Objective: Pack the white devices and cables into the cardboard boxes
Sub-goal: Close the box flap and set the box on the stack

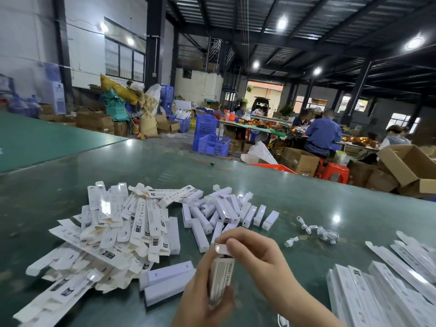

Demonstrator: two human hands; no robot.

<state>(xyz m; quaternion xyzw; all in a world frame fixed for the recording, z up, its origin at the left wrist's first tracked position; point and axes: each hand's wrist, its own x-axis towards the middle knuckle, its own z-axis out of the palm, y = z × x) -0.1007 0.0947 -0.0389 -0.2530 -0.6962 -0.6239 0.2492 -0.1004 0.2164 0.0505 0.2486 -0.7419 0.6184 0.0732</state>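
My left hand (pixel 200 296) grips a narrow white printed carton (pixel 220 279) held upright near the bottom centre. My right hand (pixel 254 253) pinches the carton's top flap (pixel 221 249) between thumb and fingers. Whether a device is inside is hidden. A pile of flat, unfolded cartons (pixel 113 232) lies to the left. Several white bar-shaped devices (pixel 221 211) are scattered in the middle of the green table (pixel 306 204), and two more devices (pixel 167 282) lie just left of my hands. White coiled cables (pixel 318 232) lie to the right.
Closed white cartons (pixel 382 293) are stacked at the lower right. Beyond the table's far edge stand blue crates (pixel 212 142), brown shipping boxes (pixel 405 166), red stools (pixel 335 172) and people seated at another bench.
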